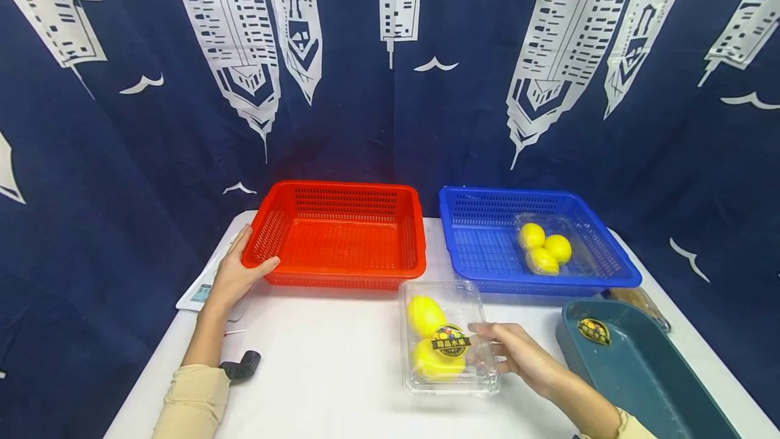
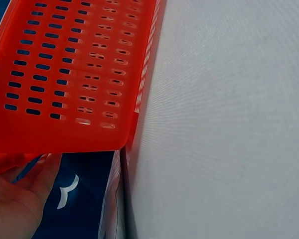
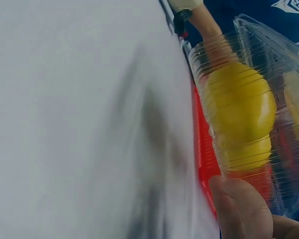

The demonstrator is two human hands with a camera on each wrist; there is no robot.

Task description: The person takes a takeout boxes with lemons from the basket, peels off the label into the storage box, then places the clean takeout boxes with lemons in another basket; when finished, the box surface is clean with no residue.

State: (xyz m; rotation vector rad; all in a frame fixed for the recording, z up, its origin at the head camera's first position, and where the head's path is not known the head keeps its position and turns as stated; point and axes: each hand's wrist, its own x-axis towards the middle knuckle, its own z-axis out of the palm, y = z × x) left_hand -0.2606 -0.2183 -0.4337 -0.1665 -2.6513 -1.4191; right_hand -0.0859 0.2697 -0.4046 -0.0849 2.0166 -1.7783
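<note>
My left hand (image 1: 234,271) grips the near left corner of an empty red basket (image 1: 341,234), thumb along its front wall; the left wrist view shows the red basket (image 2: 74,74) wall and my palm (image 2: 15,199) under it. My right hand (image 1: 510,347) holds the right side of a clear plastic clamshell box (image 1: 447,337) lying on the white table (image 1: 317,364). Yellow lemons (image 1: 426,317) and a round label show through its lid. In the right wrist view a lemon (image 3: 239,109) sits behind the ribbed plastic, with my fingertip (image 3: 241,206) on the box.
A blue basket (image 1: 487,249) at the back right holds another clear box with three lemons (image 1: 544,249). A dark teal tray (image 1: 640,371) stands at the right front. A small scale (image 1: 204,290) and a black object (image 1: 242,366) lie by my left arm. A printed curtain hangs behind.
</note>
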